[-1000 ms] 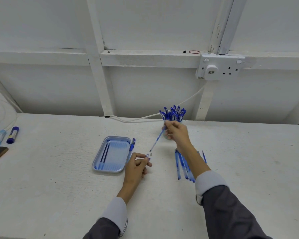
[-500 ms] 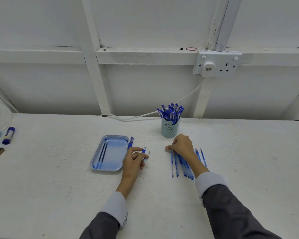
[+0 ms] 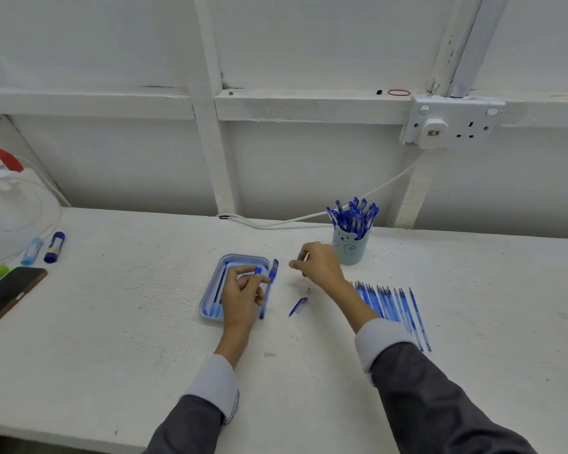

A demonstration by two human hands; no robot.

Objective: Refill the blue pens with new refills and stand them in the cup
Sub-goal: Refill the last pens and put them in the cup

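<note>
Cup holds a full bunch of pens, many refills unused on table; left grip pinches small blue part, right grip pinches thin item.

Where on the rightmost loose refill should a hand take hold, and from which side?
Probably pinch the rightmost refill near mid-length, coming from above on its right: it lies flat and thin on the table, other refills crowd its left, its right is bare.

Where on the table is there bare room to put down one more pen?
Bare table lies between the tray and the phone, and right of the refills. It is crowded between tray and refills: a pen, a loose pen piece.
</note>
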